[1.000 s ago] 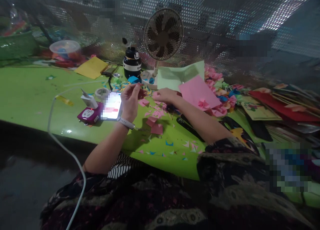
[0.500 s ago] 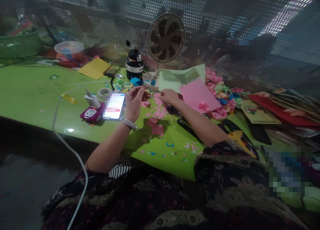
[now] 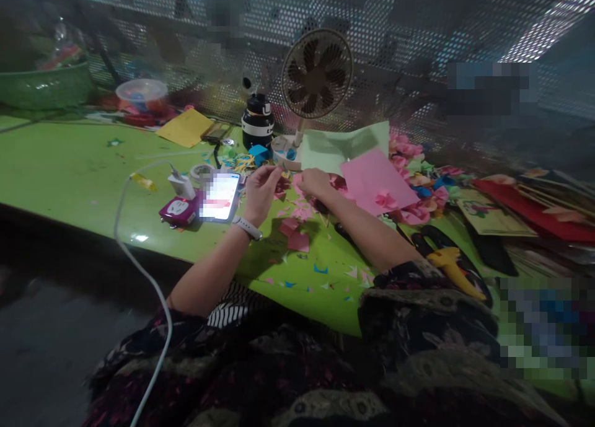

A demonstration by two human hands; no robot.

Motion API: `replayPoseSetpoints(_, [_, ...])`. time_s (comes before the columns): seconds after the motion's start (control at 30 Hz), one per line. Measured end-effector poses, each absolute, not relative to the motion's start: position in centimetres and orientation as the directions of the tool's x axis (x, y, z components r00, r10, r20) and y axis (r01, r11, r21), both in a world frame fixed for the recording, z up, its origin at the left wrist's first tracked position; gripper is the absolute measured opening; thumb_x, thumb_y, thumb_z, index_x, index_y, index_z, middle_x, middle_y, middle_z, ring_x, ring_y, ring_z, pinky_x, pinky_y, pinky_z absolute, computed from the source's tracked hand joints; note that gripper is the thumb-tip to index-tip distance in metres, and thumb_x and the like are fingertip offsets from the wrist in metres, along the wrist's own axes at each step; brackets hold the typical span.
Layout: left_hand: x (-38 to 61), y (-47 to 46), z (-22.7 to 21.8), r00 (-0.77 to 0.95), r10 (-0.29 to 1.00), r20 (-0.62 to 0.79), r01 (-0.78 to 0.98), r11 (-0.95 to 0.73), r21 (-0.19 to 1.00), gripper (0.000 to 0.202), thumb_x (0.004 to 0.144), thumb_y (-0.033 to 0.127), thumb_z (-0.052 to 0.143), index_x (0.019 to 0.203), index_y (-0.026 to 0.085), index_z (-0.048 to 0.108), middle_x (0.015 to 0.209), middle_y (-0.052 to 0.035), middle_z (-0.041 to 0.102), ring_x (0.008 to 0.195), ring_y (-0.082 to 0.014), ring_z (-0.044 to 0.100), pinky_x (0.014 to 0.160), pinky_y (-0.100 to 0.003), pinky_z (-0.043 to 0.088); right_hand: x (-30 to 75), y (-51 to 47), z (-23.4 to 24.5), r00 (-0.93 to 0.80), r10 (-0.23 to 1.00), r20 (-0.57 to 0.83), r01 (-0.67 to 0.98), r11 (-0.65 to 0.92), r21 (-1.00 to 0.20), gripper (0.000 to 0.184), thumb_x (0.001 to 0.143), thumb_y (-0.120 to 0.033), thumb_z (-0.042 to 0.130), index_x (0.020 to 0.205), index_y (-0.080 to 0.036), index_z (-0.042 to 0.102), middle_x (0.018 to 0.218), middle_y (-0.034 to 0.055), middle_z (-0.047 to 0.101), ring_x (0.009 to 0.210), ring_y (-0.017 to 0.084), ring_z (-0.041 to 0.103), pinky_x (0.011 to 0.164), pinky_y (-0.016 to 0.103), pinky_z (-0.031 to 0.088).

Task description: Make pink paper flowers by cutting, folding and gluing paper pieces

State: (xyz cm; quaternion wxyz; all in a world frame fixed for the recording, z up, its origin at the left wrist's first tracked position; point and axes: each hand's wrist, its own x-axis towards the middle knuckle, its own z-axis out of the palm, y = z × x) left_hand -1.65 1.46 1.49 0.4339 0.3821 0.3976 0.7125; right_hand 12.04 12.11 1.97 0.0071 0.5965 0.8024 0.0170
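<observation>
My left hand [image 3: 261, 193] is raised over the table, thumb and forefinger pinched together. Whatever lies between those fingertips is too small to make out. Close by on the right, my right hand [image 3: 316, 183] is closed with its back toward me. Pink paper [image 3: 297, 183] shows at its fingertips, but the fingers hide whether they grip it. Below the hands lie pink paper scraps [image 3: 303, 211] and small folded pink squares [image 3: 297, 241]. A lit phone [image 3: 222, 194] rests beside my left wrist.
Behind the hands stand a fan [image 3: 317, 74] and a black bottle [image 3: 258, 123]. Pink sheet [image 3: 376, 179] and paper flowers [image 3: 411, 210] lie rightward. A yellow-handled tool [image 3: 449, 266] is near my right forearm. A white cable [image 3: 139, 278] hangs at left, near a purple socket block [image 3: 179, 211].
The view has shifted slightly, so the scene sits a little further right. My hands are slightly closer together, both still with fingers closed.
</observation>
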Motion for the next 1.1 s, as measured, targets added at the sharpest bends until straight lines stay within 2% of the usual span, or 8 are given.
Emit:
replayPoseSetpoints(0.1, [-1.6, 1.5, 1.4, -0.321, 0.930, 0.180, -0.324, -0.287, 0.902, 0.014, 0.088, 0.026, 0.071, 0.076, 0.019, 0.068, 0.065, -0.0002, 0.070, 0.055, -0.0093, 0.065, 0.053, -0.020, 0.053, 12.4, 12.3, 2.0, -0.270, 0.962, 0.031, 0.963, 0.269, 0.023, 0.037, 0.087, -0.025, 0.057, 0.115, -0.010, 0.076, 0.110, 0.0243, 0.075, 0.106, 0.036, 0.070, 0.079, 0.035, 0.053])
replayPoseSetpoints(0.2, [-1.7, 1.5, 1.4, -0.273, 0.950, 0.150, -0.325, -0.238, 0.915, 0.015, 0.088, 0.024, 0.071, 0.075, 0.018, 0.068, 0.065, -0.0009, 0.070, 0.054, -0.0094, 0.065, 0.053, -0.020, 0.054, 13.3, 12.5, 2.4, -0.272, 0.961, 0.058, 0.961, 0.274, -0.042, 0.033, 0.088, -0.025, 0.055, 0.109, -0.016, 0.077, 0.111, 0.0169, 0.077, 0.105, 0.031, 0.070, 0.080, 0.033, 0.051])
replayPoseSetpoints(0.4, [-1.6, 1.3, 1.3, -0.067, 0.995, -0.067, -0.382, 0.037, 0.923, 0.017, 0.085, 0.026, 0.076, 0.076, 0.014, 0.068, 0.076, -0.0073, 0.076, 0.064, -0.0127, 0.072, 0.060, -0.022, 0.057, 15.0, 10.4, 4.6, -0.343, 0.931, 0.127, 0.926, 0.357, -0.121, 0.028, 0.092, -0.024, 0.053, 0.106, -0.016, 0.075, 0.113, 0.0111, 0.076, 0.104, 0.025, 0.067, 0.083, 0.030, 0.047])
replayPoseSetpoints(0.53, [-1.4, 1.0, 1.0, 0.098, 0.983, -0.158, -0.443, 0.185, 0.877, 0.009, 0.085, 0.021, 0.077, 0.084, 0.013, 0.072, 0.091, -0.0121, 0.078, 0.078, -0.0147, 0.075, 0.070, -0.025, 0.060, 16.0, 5.9, 5.1, -0.542, 0.798, 0.265, 0.818, 0.573, -0.054, 0.028, 0.098, -0.024, 0.048, 0.107, -0.013, 0.072, 0.112, 0.0147, 0.075, 0.105, 0.027, 0.066, 0.091, 0.035, 0.046])
replayPoseSetpoints(0.73, [-0.9, 0.8, 0.3, 0.226, 0.974, -0.009, -0.501, 0.124, 0.857, 0.026, 0.072, 0.020, 0.088, 0.094, 0.014, 0.076, 0.100, -0.0070, 0.078, 0.084, -0.0128, 0.073, 0.083, -0.027, 0.060, 18.0, 1.4, 3.0, -0.681, 0.526, 0.509, 0.622, 0.783, 0.023, 0.027, 0.103, -0.026, 0.044, 0.110, -0.017, 0.069, 0.119, 0.0151, 0.073, 0.111, 0.028, 0.065, 0.101, 0.046, 0.046])
replayPoseSetpoints(0.83, [-0.6, 0.5, 0.2, 0.194, 0.980, 0.049, -0.519, 0.060, 0.853, 0.031, 0.070, 0.022, 0.089, 0.098, 0.016, 0.076, 0.099, -0.0052, 0.079, 0.085, -0.0134, 0.074, 0.087, -0.029, 0.059, 18.5, 0.9, 1.9, -0.568, 0.519, 0.639, 0.617, 0.782, -0.087, 0.021, 0.102, -0.030, 0.050, 0.107, -0.019, 0.068, 0.124, 0.0147, 0.071, 0.116, 0.028, 0.064, 0.101, 0.048, 0.049])
replayPoseSetpoints(0.97, [-0.1, 0.0, 0.2, 0.152, 0.977, 0.148, -0.533, -0.045, 0.845, 0.036, 0.068, 0.027, 0.090, 0.101, 0.019, 0.077, 0.100, -0.0047, 0.079, 0.089, -0.0157, 0.075, 0.086, -0.030, 0.058, 18.3, 0.1, 1.1, -0.366, 0.600, 0.711, 0.572, 0.748, -0.336, 0.018, 0.096, -0.039, 0.060, 0.102, -0.023, 0.064, 0.127, 0.0136, 0.068, 0.123, 0.029, 0.062, 0.105, 0.053, 0.050])
replayPoseSetpoints(1.1, [0.2, -0.2, 0.2, 0.063, 0.973, 0.223, -0.518, -0.159, 0.840, 0.041, 0.067, 0.030, 0.091, 0.104, 0.020, 0.076, 0.090, -0.0029, 0.080, 0.083, -0.0157, 0.075, 0.082, -0.030, 0.057, 17.4, -0.7, 1.1, -0.206, 0.823, 0.529, 0.365, 0.566, -0.739, 0.047, 0.082, -0.050, 0.076, 0.115, -0.022, 0.057, 0.124, 0.0150, 0.067, 0.109, 0.028, 0.069, 0.095, 0.049, 0.058])
